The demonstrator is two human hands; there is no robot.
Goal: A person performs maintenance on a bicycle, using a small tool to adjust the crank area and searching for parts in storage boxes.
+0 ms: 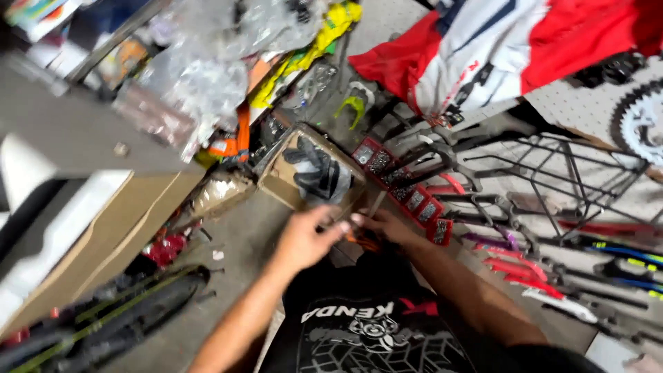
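Observation:
My left hand [307, 238] and my right hand [387, 224] meet over the concrete floor, fingertips close together around a small thin part [376, 204] that is too blurred to name. An orange bit [362, 240] shows just under them. Just beyond the hands lies an open cardboard box [286, 176] with a grey and black work glove [318, 173] in it. A black package with a white tread print [366, 331] rests below my forearms.
A red tray of small compartments with hardware [404, 190] runs to the right of the box. Metal racks and coloured bike parts [539, 207] fill the right side. A large cardboard box [117, 228] and tyres [110, 314] sit at left. Plastic bags [200, 69] pile at the top.

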